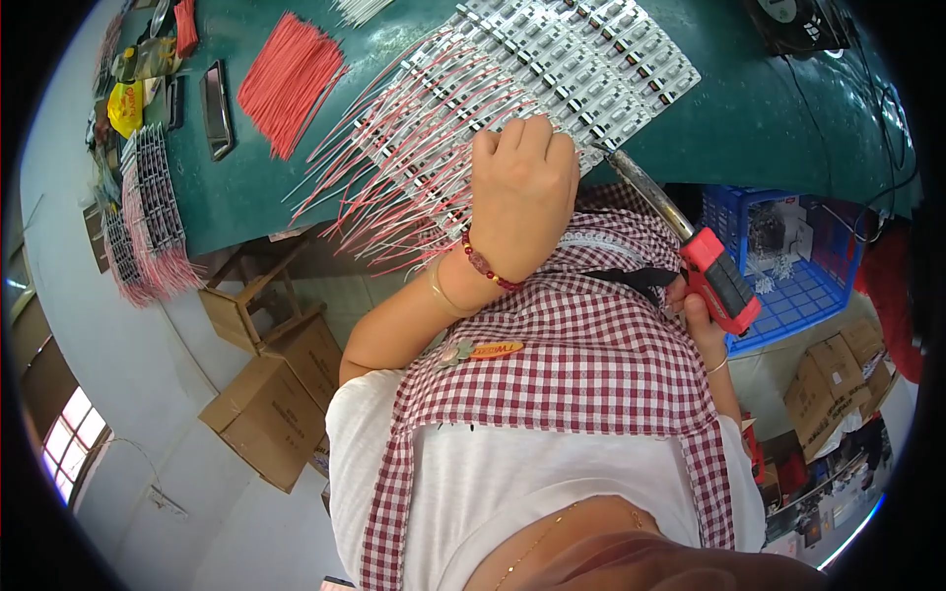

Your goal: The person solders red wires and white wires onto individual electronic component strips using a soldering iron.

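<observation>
A tray-like panel of small silvery parts (631, 74) lies on the green table. Red and white wires (394, 148) fan out from many of the parts toward the near left. My left hand (525, 187) rests over the panel's near side, fingers curled down and pressed together; whatever they pinch is hidden beneath them. In my right hand (698, 317), at the table's near edge, is a soldering iron (714, 266) with a red and black handle. Its metal shaft slants up and left, the tip close to the panel just right of my left hand.
A bundle of red wires (291, 84) and a phone (216, 108) lie left on the green table (778, 128). Finished-looking wired panels (148, 212) hang over its left edge. Below right is a blue basket (803, 310); cardboard boxes (266, 419) stand below left. Black cables trail at right.
</observation>
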`<state>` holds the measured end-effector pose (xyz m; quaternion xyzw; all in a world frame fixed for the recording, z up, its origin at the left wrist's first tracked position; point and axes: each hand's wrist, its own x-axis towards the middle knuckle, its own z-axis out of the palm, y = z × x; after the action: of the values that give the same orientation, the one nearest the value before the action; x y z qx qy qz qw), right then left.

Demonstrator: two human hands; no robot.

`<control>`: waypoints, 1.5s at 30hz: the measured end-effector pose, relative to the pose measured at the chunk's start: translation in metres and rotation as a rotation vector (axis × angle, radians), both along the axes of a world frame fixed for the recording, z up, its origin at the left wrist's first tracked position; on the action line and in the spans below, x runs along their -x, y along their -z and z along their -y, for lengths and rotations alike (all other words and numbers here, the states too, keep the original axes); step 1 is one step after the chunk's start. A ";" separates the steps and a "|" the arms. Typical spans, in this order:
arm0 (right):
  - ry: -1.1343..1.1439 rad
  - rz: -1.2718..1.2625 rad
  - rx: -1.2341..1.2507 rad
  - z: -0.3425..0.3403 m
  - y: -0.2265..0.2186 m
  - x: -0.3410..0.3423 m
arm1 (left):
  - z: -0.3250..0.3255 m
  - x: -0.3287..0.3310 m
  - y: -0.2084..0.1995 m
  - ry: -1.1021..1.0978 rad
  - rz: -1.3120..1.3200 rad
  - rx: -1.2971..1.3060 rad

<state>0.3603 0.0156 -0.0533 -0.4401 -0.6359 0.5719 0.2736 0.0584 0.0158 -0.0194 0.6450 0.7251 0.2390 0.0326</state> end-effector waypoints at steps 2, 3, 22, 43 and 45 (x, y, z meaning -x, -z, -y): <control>0.009 -0.024 0.049 -0.002 -0.007 0.006 | 0.000 0.000 -0.001 -0.002 0.001 0.003; 0.016 -0.047 0.098 -0.003 -0.009 0.009 | 0.000 0.000 -0.001 -0.007 -0.007 -0.001; 0.062 -0.282 0.111 -0.026 -0.014 0.032 | 0.020 0.216 0.020 -0.352 -0.298 0.155; 0.044 -0.302 0.185 -0.018 -0.013 0.024 | -0.003 0.015 -0.014 0.031 0.163 0.035; 0.044 -0.262 0.258 -0.009 -0.006 0.012 | -0.001 0.007 -0.008 0.003 0.171 0.069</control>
<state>0.3487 0.0248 -0.0472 -0.4072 -0.5065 0.6948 0.3080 0.0513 0.0165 -0.0117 0.6216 0.7266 0.2683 0.1169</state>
